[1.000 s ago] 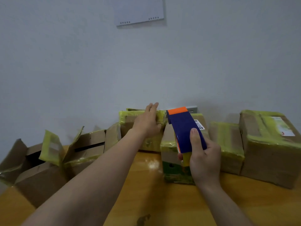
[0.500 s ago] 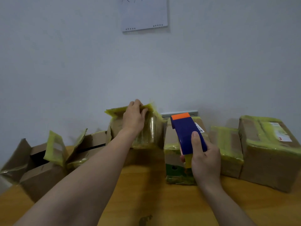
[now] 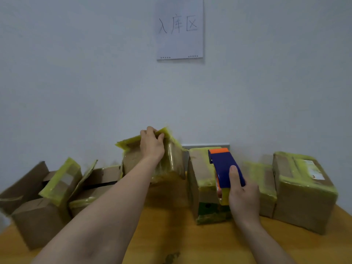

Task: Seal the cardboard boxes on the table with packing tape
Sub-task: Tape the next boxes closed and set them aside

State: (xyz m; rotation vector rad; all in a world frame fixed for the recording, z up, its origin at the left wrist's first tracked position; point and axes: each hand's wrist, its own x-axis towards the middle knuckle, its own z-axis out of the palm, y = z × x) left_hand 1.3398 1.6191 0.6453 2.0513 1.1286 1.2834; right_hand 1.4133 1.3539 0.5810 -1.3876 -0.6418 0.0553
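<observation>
- The left arm [image 3: 106, 212] stretches forward from the near edge of the tabletop [image 3: 190, 242] toward its far edge, forearm bare.
- The left hand [image 3: 152, 144] is at the top of a box [image 3: 172, 161]. Its fingers curl over the yellow-taped upper edge and its thumb presses the near face, so it pinches that rim.
- This box is at the middle of the far edge, close to the wall [image 3: 76, 82], and tilted with one top corner raised. Its base is blurred, so I cannot tell whether it rests on the tabletop.
- The right arm comes up from the near right edge, with the wrist straight.
- The right hand [image 3: 244, 199] grips a dispenser [image 3: 225, 168]. The thumb lies straight along its blue back, and the other fingers wrap round the far side, mostly hidden.
- The orange tip of the dispenser points up and away, and a yellowish roll shows at the palm.
- The dispenser is in front of a tall box [image 3: 201, 185], which stands just right of the held one. Whether they touch is unclear.
- Two taped boxes [image 3: 304, 193] stand along the far right edge.
- Open boxes [image 3: 38, 220] with raised flaps crowd the left edge.
- A handwritten sheet [image 3: 180, 27] hangs on the wall above.
</observation>
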